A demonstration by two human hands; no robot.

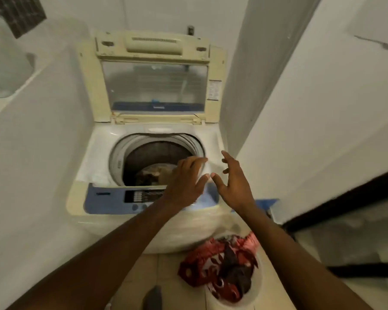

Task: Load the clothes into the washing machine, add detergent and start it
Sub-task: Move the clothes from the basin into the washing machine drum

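A top-loading washing machine [99, 153] stands ahead with its lid [154, 86] raised. Some brownish clothes [154, 174] lie at the bottom of the drum. My left hand [185, 182] hovers over the drum's right rim and the control panel [141, 195], fingers spread, holding nothing. My right hand [233, 180] is just beside it over the machine's right front corner, also spread and empty. A white basket [254, 294] on the floor at the lower right holds red patterned clothes [222, 267].
White walls close in on both sides of the machine. A dark-framed door or panel [345, 198] stands at the right. A dark object [154, 297] lies on the tiled floor near my feet. A ledge [14, 86] runs along the left wall.
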